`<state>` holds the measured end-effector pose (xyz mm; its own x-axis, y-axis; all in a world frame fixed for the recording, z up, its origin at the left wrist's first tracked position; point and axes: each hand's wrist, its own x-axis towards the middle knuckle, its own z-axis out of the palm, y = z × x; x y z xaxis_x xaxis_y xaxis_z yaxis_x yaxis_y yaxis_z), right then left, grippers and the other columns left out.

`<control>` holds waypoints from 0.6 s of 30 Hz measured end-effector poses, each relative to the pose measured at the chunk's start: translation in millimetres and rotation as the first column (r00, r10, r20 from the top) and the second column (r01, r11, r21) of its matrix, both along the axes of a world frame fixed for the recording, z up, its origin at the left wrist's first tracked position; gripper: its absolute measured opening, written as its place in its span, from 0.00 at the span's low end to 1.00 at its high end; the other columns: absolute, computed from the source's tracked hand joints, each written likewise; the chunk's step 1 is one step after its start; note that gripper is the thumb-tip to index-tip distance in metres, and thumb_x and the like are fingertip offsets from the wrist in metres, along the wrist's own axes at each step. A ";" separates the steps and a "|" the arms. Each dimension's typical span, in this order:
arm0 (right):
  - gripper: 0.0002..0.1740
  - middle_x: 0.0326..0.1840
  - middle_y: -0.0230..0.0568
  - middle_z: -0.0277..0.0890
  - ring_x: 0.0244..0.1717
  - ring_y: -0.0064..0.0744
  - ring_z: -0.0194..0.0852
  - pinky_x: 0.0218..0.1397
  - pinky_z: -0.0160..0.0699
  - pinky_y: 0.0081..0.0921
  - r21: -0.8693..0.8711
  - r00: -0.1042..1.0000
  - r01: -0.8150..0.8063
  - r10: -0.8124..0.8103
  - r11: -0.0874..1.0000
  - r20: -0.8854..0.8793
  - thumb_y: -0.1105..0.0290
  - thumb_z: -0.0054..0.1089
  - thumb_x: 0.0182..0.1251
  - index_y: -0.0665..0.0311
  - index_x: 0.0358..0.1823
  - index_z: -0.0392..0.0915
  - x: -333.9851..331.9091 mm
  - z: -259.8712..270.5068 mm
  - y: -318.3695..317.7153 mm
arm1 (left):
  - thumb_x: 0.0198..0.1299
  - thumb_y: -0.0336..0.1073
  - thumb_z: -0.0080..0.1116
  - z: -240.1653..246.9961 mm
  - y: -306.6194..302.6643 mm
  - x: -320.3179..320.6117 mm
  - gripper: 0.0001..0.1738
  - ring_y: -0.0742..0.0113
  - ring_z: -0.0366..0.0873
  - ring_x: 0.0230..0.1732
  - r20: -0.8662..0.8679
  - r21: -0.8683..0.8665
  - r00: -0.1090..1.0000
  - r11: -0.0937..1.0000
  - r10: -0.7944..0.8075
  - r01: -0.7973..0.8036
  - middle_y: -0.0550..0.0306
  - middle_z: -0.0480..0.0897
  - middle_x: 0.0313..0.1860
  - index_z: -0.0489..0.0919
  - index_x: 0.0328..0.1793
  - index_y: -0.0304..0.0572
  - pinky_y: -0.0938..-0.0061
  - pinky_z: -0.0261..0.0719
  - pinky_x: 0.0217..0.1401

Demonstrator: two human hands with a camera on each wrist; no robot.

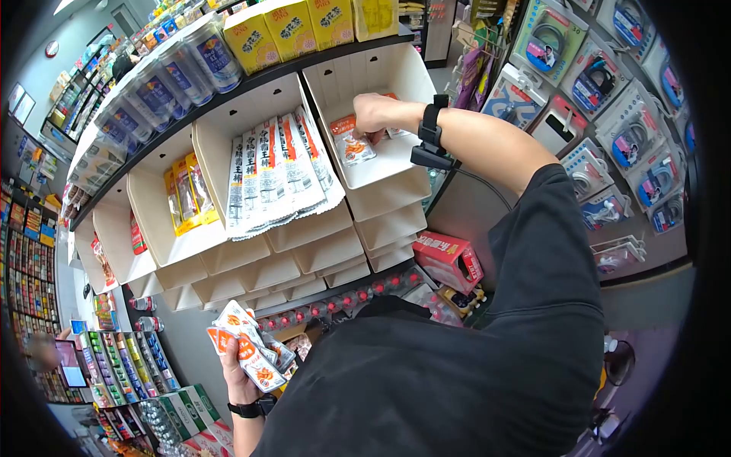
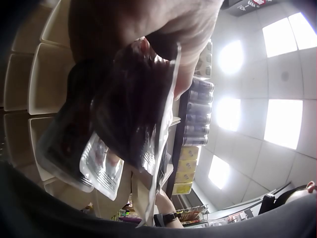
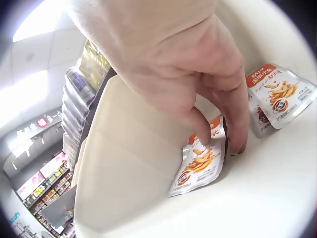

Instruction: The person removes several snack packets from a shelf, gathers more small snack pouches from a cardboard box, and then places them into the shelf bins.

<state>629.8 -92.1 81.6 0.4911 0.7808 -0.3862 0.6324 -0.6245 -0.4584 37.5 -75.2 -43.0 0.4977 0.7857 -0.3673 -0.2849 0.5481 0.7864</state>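
Inside the rightmost top bin (image 1: 373,171), my right hand (image 1: 378,116) reaches down over small orange-and-white snack packets (image 1: 355,145). The right wrist view shows the right hand (image 3: 183,69) with thumb and fingertips pinching the upper edge of one packet (image 3: 200,166); other packets (image 3: 282,94) lie overlapped beside it, toward the bin wall. Low in the head view, my left hand (image 1: 241,377) grips a fanned bunch of similar packets (image 1: 255,350) in front of the body. In the left wrist view the left hand (image 2: 143,25) holds that bunch (image 2: 133,109), its packets dark and hanging.
Left of that bin, another holds long white-and-orange packs (image 1: 278,171), and one farther left holds yellow packs (image 1: 189,194). Cans (image 1: 213,57) and yellow boxes (image 1: 289,30) line the shelf above. Hanging packaged cables (image 1: 594,84) cover the right side. A red box (image 1: 448,260) stands below.
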 end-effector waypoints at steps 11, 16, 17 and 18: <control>0.31 0.53 0.59 0.88 0.58 0.58 0.87 0.63 0.86 0.44 -0.114 0.815 -0.425 0.435 0.898 0.383 0.61 0.84 0.51 0.70 0.54 0.86 -9.8 -3.8 0.0 | 0.69 0.39 0.72 1.7 -6.1 7.1 0.39 0.50 0.87 0.62 0.061 -0.034 0.997 0.999 -0.037 0.039 0.41 0.82 0.69 0.66 0.81 0.38 0.51 0.91 0.63; 0.26 0.48 0.59 0.89 0.53 0.58 0.89 0.57 0.89 0.45 -0.032 0.797 -0.394 0.359 0.919 0.487 0.62 0.84 0.51 0.72 0.47 0.87 -4.3 -19.9 13.9 | 0.69 0.39 0.72 -1.6 -3.3 2.8 0.39 0.50 0.87 0.62 0.064 -0.024 0.997 0.999 -0.030 0.032 0.40 0.82 0.69 0.66 0.81 0.37 0.52 0.91 0.63; 0.31 0.50 0.59 0.88 0.55 0.58 0.88 0.59 0.87 0.47 0.005 0.804 -0.376 0.324 0.927 0.499 0.61 0.85 0.49 0.71 0.53 0.84 2.3 -23.1 18.7 | 0.69 0.40 0.72 -2.9 -2.7 0.9 0.39 0.50 0.87 0.62 0.066 -0.038 0.997 0.999 -0.027 0.029 0.40 0.82 0.69 0.66 0.81 0.37 0.52 0.91 0.63; 0.31 0.50 0.59 0.88 0.55 0.58 0.88 0.59 0.87 0.47 0.004 0.804 -0.376 0.324 0.927 0.499 0.61 0.85 0.49 0.71 0.53 0.84 3.2 -20.2 20.1 | 0.69 0.40 0.72 -0.6 -3.5 1.5 0.39 0.50 0.87 0.62 0.066 -0.039 0.997 0.999 -0.027 0.030 0.40 0.82 0.69 0.66 0.81 0.37 0.52 0.91 0.63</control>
<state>633.0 -71.9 61.4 0.2795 0.9562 -0.0866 0.9543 -0.2866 -0.0843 39.0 -78.6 -43.5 0.5435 0.7562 -0.3643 -0.3185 0.5873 0.7441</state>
